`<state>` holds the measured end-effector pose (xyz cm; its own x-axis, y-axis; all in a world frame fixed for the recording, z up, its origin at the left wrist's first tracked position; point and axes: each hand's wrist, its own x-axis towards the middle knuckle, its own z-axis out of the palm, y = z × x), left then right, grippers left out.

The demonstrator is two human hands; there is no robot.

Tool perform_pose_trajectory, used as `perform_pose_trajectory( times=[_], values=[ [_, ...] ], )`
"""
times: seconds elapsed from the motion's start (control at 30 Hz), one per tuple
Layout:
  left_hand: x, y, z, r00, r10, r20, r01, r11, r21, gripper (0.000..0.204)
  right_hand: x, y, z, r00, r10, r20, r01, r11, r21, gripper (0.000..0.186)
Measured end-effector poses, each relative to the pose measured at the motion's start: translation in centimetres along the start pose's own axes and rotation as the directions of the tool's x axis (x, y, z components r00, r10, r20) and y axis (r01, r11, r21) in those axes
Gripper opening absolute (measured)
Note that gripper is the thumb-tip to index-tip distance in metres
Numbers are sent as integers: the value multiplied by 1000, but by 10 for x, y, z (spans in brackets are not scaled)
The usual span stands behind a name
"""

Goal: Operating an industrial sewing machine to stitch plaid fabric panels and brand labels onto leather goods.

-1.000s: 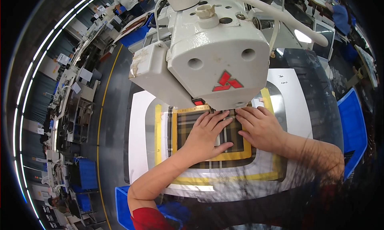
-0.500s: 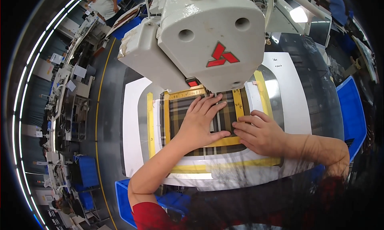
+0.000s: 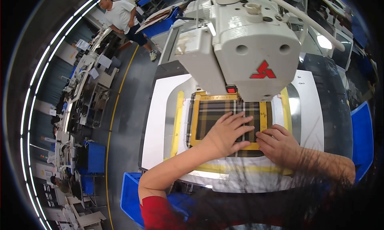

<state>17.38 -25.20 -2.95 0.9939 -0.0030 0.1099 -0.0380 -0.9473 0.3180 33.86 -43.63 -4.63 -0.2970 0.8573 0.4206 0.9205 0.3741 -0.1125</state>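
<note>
Under the head of a large white sewing machine (image 3: 256,50) lies dark plaid fabric (image 3: 212,120), brown, black and white, inside a yellow rectangular frame (image 3: 195,128). My left hand (image 3: 227,134) rests flat on the fabric, fingers spread, its fingertips short of the needle area (image 3: 240,99). At the frame's right side, near its front corner, my right hand (image 3: 280,145) touches the edge with slightly bent fingers. Its thumb is hidden, and I see nothing held in it. Beneath the frame is a clear plate with yellow tape strips (image 3: 176,128).
White sheeting (image 3: 156,138) surrounds the plate on the dark table. Blue bins stand at the right (image 3: 363,138) and front left (image 3: 130,196). Left of the table runs a floor aisle with a yellow line (image 3: 113,128); a person (image 3: 124,18) stands at its far end.
The whole view has shifted, so the machine and frame appear farther right. My left hand has drawn back slightly from the needle area. My right hand stays by the frame's right side.
</note>
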Motion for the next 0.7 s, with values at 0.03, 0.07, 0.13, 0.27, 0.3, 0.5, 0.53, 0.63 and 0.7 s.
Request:
perform_pose_trajectory(
  times=[0.03,0.07,0.13,0.27,0.3,0.5,0.53,0.63,0.7],
  values=[
    [-3,4,1,999,24,26,-23,999,-34,46,0,0,-1,1000,6,9,-6,1000,-9,23],
    [-8,8,0,999,31,29,-30,999,-28,44,1,-1,0,1000,5,-15,-5,1000,5,23],
    [-17,12,-1,999,29,30,-28,999,-31,44,3,-1,0,1000,0,-11,0,1000,6,24],
    [-26,15,0,999,32,18,-31,998,-46,45,5,0,3,1000,1,-17,-1,1000,-15,24],
    [-27,14,1,999,38,-4,-38,998,-53,45,6,0,3,1000,-11,-23,10,1000,-15,24],
    [-33,9,16,997,52,-57,-55,997,-57,48,8,-1,5,999,30,-14,-30,1000,2,26],
    [-34,9,19,996,57,-67,-61,997,-55,48,6,-1,8,998,49,-36,-48,999,19,26],
    [-33,9,22,995,63,-81,-68,996,-64,48,2,0,14,996,78,-50,-77,997,30,27],
    [-31,7,26,994,60,-89,-67,995,-79,47,0,2,15,995,81,-50,-79,996,51,25]
  ],
)
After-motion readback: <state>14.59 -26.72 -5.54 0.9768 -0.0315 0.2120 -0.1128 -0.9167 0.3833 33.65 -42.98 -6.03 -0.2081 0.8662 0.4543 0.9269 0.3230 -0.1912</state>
